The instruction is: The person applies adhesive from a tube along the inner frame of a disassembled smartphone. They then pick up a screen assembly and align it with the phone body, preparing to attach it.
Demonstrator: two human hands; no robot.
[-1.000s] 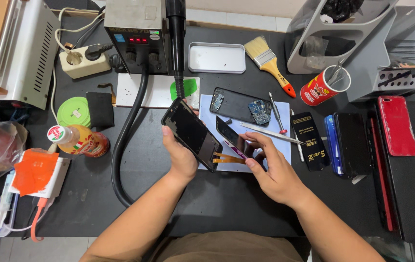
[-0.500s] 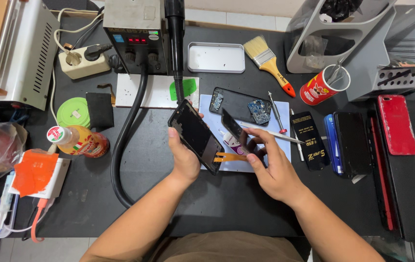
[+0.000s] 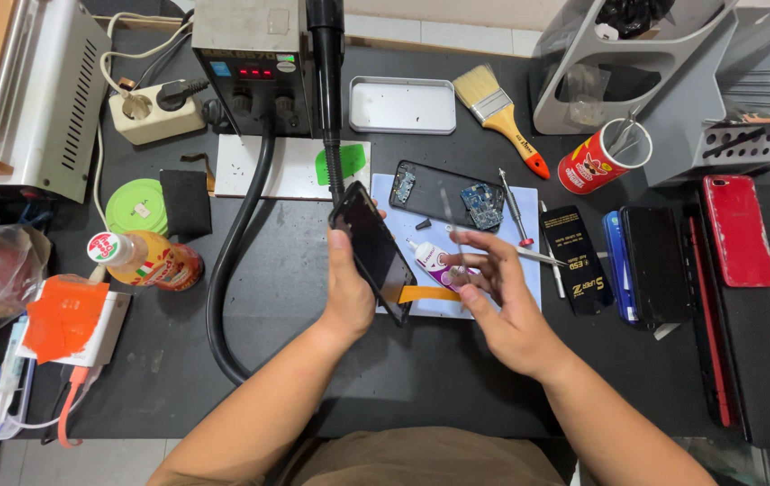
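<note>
Over the middle of the black table (image 3: 313, 378), the left hand (image 3: 349, 288) gripped a black rectangular phone screen panel (image 3: 374, 250), thumb along its near edge, fingers wrapped behind. The panel was tilted up off the table, glass side facing left, with an orange flat flex cable (image 3: 428, 293) hanging from its lower end toward the pale blue work mat (image 3: 529, 297).

The right hand (image 3: 502, 310) hovered just beside the panel, fingers loosely spread and slightly curled. A thin, blurred transparent strip (image 3: 450, 225) stood up near its fingertips; could not tell whether it was pinched.

On the mat behind both hands lay a black opened phone body with an exposed blue circuit board (image 3: 446, 193), a small white glue tube (image 3: 430, 261) and a slim screwdriver with a red tip (image 3: 516, 209). A black hot-air hose (image 3: 232, 261) curved down the table left of the left hand. Further right sat a row of dark phones and one red phone (image 3: 738, 229). A wooden-handled paintbrush (image 3: 498, 115) and a white rectangular tray (image 3: 402, 104) lay at the back.
</note>
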